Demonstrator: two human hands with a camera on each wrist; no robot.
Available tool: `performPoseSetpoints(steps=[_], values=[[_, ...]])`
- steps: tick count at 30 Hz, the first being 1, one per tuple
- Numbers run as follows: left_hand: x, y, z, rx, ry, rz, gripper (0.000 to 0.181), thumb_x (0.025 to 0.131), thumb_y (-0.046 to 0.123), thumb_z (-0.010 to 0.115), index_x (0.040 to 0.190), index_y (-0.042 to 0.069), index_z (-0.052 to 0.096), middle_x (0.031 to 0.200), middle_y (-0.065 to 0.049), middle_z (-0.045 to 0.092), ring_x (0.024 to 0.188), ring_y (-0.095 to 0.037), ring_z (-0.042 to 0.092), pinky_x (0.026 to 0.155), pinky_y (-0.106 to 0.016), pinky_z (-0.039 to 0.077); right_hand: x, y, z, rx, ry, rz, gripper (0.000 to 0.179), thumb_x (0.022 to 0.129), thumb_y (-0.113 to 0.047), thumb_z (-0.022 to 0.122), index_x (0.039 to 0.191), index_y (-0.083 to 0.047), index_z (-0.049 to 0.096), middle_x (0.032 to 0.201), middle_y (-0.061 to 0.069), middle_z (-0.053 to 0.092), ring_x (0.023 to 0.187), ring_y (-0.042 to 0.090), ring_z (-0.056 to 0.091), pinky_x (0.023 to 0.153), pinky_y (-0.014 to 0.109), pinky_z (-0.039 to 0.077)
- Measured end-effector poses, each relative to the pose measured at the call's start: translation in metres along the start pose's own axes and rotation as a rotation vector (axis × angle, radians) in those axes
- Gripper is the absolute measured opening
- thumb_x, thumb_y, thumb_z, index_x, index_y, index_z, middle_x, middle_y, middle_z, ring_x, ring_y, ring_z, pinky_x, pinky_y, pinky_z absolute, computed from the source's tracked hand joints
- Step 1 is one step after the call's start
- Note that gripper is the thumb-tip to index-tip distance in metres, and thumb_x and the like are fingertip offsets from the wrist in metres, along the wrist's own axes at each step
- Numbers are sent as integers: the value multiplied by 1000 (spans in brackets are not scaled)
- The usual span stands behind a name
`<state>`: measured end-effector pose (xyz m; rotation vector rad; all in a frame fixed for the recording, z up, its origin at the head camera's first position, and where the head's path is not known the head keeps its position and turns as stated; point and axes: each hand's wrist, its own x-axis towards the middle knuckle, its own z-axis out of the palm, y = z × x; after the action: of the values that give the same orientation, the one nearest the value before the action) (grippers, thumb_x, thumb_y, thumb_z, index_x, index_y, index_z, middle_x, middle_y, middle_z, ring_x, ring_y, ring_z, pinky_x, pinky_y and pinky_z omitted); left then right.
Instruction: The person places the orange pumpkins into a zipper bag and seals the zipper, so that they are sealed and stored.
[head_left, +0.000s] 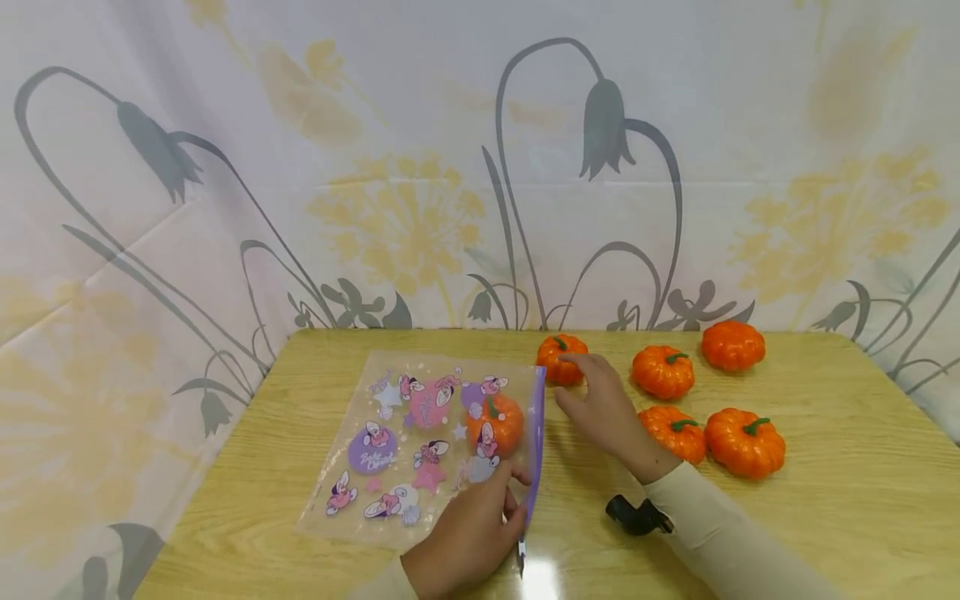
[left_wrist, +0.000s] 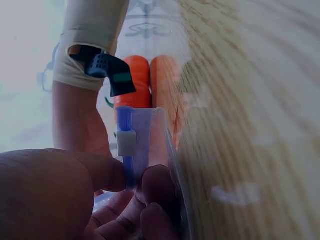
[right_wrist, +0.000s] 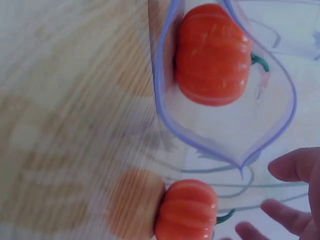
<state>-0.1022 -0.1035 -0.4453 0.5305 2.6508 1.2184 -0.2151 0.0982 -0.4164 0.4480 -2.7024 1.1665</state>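
Observation:
A clear zip bag (head_left: 330, 467) with cartoon prints and a purple zip edge lies flat on the table. My left hand (head_left: 476, 529) pinches the near end of that edge between thumb and fingers, beside the white slider (left_wrist: 127, 143). One small orange toy pumpkin (right_wrist: 212, 55) is inside the bag, just behind its mouth, which gapes in the right wrist view. My right hand (head_left: 607, 412) hovers beyond the mouth, fingers spread and holding nothing. Its fingertips are close to another toy pumpkin (head_left: 557, 367) at the back of the table.
Several more toy pumpkins (head_left: 745, 443) sit to the right of my right forearm, on the wood-grain table (head_left: 847, 500). A black camera mount (head_left: 636, 515) sticks out from the right wrist. Behind the table hangs a flower-printed cloth (head_left: 420, 100).

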Motion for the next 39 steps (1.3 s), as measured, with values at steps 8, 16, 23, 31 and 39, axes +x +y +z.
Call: performPoseSetpoints(steps=[8,16,23,31,39], values=[[4,0,3,1,-25,-41,27,95,16,62,120,20,53,73,17,57,56,0,49,54,-20,42,19,7,1,-69,-63,98,69,94,-24,67,152,-5,35,155,28,28,140,53,29,109,68,35],[4,2,2,8,-13,-32,26,95,16,62,119,21,53,72,17,57,55,0,48,54,-19,41,33,15,0,-95,-125,148,73,96,-24,59,157,-4,24,161,31,15,143,58,20,113,71,24],[3,1,1,0,-9,-41,26,95,17,63,119,22,54,73,17,57,56,-1,48,54,-20,41,39,19,2,-101,-163,164,76,96,-25,58,158,-5,21,162,31,12,143,59,19,113,70,25],[2,-1,1,-5,-16,-58,26,95,18,63,118,23,53,72,17,57,55,-1,49,53,-21,41,43,23,2,-101,-233,218,80,98,-30,59,160,-10,14,165,27,6,147,56,15,115,68,23],[2,-1,0,8,-17,-63,26,95,19,63,119,23,54,73,18,57,56,-1,49,53,-20,41,50,24,5,-128,-255,191,77,99,-29,59,159,-6,17,164,29,8,142,60,22,114,65,29]])
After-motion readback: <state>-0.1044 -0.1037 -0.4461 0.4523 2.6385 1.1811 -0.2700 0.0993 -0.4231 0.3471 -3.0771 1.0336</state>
